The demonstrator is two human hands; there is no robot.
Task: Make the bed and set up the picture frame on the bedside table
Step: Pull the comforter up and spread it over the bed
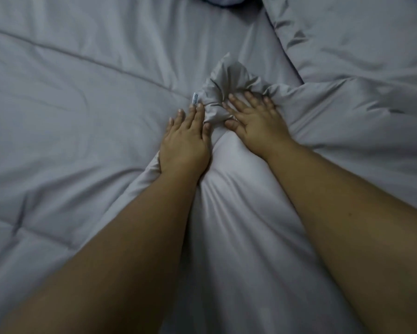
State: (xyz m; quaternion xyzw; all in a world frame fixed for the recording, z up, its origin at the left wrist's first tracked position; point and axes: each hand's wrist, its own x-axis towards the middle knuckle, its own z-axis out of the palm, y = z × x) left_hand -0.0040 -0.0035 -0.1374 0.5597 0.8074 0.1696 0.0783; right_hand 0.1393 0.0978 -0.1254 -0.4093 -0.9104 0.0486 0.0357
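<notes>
I saw the left hand (184, 138) and right hand (256, 119) spread flat, grip open, pressing the bunched grey satin pillow end (226, 85) onto the grey quilted bed cover (70, 116), probably to flatten it. Picture frame and bedside table were out of view.

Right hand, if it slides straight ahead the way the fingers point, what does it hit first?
The right hand lies flat, fingers pointing up and away. Its fingertips already touch the bunched fabric, so that heap comes first. Beyond it the sheet looks free up to the pillow, though depth is unclear.
</notes>
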